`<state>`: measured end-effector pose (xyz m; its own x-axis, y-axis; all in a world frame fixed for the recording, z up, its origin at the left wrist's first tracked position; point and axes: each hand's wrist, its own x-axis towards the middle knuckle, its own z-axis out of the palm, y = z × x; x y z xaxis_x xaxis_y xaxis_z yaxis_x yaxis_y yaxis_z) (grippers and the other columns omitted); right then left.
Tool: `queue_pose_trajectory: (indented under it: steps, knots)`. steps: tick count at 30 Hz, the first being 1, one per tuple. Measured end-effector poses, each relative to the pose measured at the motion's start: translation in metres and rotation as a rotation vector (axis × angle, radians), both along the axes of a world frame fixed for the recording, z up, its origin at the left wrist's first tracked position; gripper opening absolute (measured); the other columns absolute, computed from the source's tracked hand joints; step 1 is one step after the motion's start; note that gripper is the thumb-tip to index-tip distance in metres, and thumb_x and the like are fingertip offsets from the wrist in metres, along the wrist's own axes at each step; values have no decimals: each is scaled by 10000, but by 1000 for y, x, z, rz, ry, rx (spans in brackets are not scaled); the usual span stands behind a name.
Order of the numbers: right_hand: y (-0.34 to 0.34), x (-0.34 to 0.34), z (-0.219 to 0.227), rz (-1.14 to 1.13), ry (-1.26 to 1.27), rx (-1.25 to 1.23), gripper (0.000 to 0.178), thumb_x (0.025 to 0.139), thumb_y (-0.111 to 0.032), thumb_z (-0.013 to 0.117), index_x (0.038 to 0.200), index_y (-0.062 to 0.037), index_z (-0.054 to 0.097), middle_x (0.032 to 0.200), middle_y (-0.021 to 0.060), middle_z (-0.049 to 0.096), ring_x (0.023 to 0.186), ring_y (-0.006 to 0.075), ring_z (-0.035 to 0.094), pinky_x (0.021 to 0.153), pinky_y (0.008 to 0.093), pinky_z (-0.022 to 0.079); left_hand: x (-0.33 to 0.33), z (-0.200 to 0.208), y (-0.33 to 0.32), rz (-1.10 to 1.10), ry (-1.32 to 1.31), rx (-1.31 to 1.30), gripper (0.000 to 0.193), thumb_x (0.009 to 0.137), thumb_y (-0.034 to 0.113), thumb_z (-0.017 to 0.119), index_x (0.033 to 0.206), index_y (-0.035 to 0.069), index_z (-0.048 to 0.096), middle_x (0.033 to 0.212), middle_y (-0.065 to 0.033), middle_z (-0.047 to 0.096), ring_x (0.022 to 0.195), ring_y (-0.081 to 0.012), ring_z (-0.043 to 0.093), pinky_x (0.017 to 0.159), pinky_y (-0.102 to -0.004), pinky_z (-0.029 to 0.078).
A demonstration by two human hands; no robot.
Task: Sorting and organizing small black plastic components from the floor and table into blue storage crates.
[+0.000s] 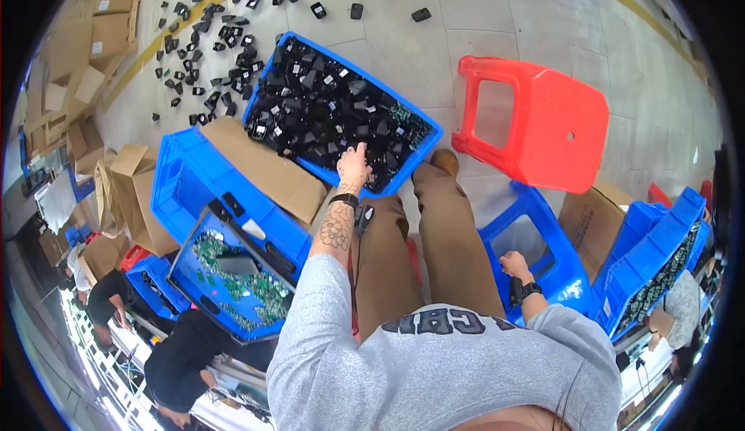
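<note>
My left hand (355, 166) reaches over the near edge of a blue crate (351, 62) heaped with small black plastic housings (310, 97). Its fingers are stretched forward and touch or hover just over the heap; no part shows in its grip. Green circuit boards (402, 114) lie among the housings at the crate's right end. My right hand (514, 264) is beside my thigh, over a blue plastic stool (543, 225), with its fingers curled in and nothing visible in them. Both wrists carry black bands.
Several black housings (225, 39) lie scattered on the floor at the far left. A red stool (563, 124) lies tipped over at the right. On the left, a blue bin (206, 190) stands beside a tray of green boards (264, 287) and flattened cardboard (264, 167). Co-workers sit behind.
</note>
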<state>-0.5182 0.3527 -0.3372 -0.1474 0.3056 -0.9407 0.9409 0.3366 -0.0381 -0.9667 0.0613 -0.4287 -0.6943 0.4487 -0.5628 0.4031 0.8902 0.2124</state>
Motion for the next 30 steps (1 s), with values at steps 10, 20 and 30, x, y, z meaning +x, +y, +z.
queue_pose_trajectory:
  steps: [10, 20, 30]
  knots:
    - [-26, 30, -175, -400, 165, -113, 272, 837, -230, 588, 911, 18, 672, 717, 108, 668, 695, 179, 649, 639, 295, 492, -116, -97, 128, -649, -94, 351, 259, 765, 261, 677, 930, 78, 596, 836, -152, 641, 797, -332, 652, 709, -455, 522]
    - [-8, 12, -272, -870, 223, -99, 288, 912, -242, 551, 1098, -35, 627, 872, 51, 667, 786, 141, 646, 630, 247, 483, -259, -301, 333, -228, 899, 668, 458, 840, 265, 626, 1268, 192, 482, 940, -171, 653, 894, -385, 627, 716, -475, 511]
    - [-26, 35, -232, -867, 243, -88, 269, 911, -203, 572, 1067, 2, 651, 886, 32, 663, 771, 111, 615, 657, 232, 471, -373, -269, 255, 186, 751, 318, 328, 771, 223, 644, 1081, 136, 584, 1007, -165, 644, 1020, -340, 580, 788, -482, 487]
